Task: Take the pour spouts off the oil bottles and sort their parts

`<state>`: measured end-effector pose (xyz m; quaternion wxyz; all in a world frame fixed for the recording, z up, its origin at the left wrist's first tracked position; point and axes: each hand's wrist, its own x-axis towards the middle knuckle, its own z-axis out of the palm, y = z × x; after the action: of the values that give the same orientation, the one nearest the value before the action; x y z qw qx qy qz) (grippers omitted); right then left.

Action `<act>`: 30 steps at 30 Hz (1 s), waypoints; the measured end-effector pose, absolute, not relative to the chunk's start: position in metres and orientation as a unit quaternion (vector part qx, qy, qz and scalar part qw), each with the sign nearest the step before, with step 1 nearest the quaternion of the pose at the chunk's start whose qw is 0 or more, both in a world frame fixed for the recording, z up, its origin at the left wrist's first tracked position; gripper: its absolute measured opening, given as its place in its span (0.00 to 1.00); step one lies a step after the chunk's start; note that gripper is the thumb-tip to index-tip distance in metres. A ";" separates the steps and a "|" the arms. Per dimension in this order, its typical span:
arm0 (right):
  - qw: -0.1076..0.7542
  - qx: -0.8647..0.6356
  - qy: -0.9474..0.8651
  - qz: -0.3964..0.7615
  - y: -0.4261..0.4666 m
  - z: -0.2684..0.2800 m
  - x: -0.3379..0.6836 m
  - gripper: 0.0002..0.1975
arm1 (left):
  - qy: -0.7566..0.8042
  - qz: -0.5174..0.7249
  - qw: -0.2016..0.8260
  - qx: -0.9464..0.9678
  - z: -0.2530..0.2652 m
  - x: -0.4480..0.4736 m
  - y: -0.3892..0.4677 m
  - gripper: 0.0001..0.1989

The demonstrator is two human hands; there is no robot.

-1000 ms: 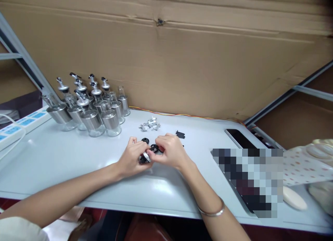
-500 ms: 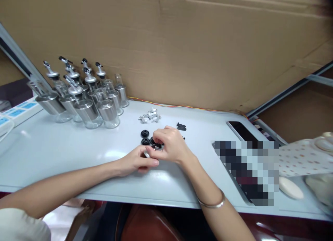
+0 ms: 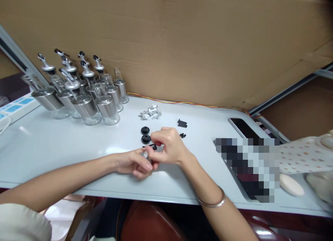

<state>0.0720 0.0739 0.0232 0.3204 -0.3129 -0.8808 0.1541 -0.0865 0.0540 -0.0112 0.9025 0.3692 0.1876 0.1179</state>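
Near the front of the table, my left hand (image 3: 136, 164) has its fingers closed round a silver pourer top (image 3: 147, 155), mostly hidden by the fingers. A black lever (image 3: 152, 147) shows at the upper end of it. My right hand (image 3: 168, 145) pinches at the same piece from the right, its fingertips touching the pourer top. Just behind the hands lie black round stoppers (image 3: 145, 130). Farther back is a small group of silver pourer tops (image 3: 151, 113). Several black levers (image 3: 182, 123) and tiny black pieces (image 3: 182, 135) rest beyond my right hand.
Glass bottles with steel sleeves (image 3: 106, 107), some fitted with pourers, crowd the back left beside a power strip (image 3: 19, 107). At right are a phone (image 3: 243, 129), a pixelated area (image 3: 244, 171), a white oval object (image 3: 291, 185) and a dotted cloth-like item (image 3: 304, 154). Cardboard (image 3: 182, 46) stands behind.
My left hand has turned, and the black lever on the pourer top shows more plainly. My right hand keeps its pinch. The tiny black pieces beyond it have come into fuller view.
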 end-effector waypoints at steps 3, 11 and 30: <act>0.309 -0.316 -0.864 0.243 0.073 0.024 0.072 0.09 | 0.179 0.133 0.904 0.364 -0.010 -0.085 0.054 0.07; 0.244 -0.284 -0.788 0.489 0.074 0.030 0.071 0.05 | 0.181 0.123 0.905 0.366 -0.011 -0.085 0.053 0.04; 0.166 -0.282 -0.665 0.672 0.081 0.017 0.064 0.33 | 0.200 0.139 0.867 0.436 -0.006 -0.074 0.042 0.14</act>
<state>0.0636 0.0810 0.0167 0.1665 -0.2817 -0.6648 0.6715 -0.0744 0.0417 -0.0062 0.8666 0.4357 0.1996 0.1386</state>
